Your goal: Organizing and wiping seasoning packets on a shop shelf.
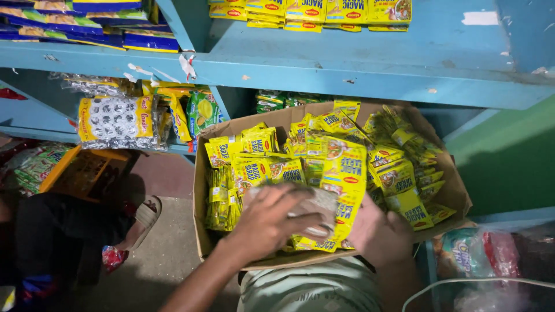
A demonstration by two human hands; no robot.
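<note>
An open cardboard box [199,190] rests on my lap, filled with several strips of small yellow sachets [399,173]. My left hand [272,222] lies over the near part of the box, fingers spread on a strip of sachets and blurred by motion. My right hand [378,234] sits at the box's near right side, gripping the lower end of a long yellow sachet strip [344,173] that runs up over the pile. The fingertips of both hands are partly hidden among the packets.
A blue shelf [370,63] above the box carries more yellow sachets [312,13]. To the left are silver-and-yellow packets [115,121], green packets [202,112], an orange crate [87,170] and a sandalled foot [144,216]. Bagged goods [480,254] lie at the right.
</note>
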